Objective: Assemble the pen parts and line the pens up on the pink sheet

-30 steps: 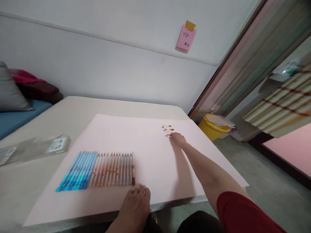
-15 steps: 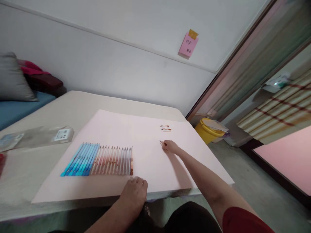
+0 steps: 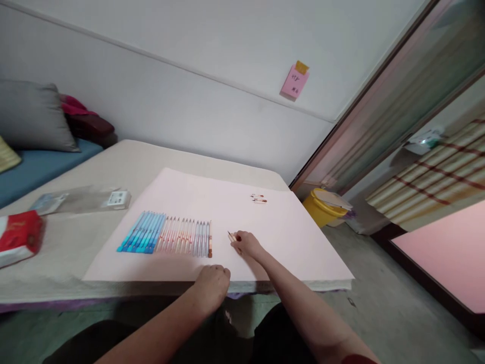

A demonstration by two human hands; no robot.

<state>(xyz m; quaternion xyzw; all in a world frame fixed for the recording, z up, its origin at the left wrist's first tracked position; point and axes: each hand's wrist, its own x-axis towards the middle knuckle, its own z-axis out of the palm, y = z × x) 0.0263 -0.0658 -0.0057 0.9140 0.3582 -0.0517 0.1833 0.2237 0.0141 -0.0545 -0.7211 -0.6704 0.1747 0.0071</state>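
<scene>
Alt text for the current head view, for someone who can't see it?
A person's right hand holds at least one slim pen, right of a row of pens on a pale pink sheet. The left hand rests at the sheet's near edge.

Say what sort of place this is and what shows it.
Probably a room in a home: a grey cushion lies at the left, a cream curtain hangs at the right, and a yellow bucket stands nearby.
</scene>
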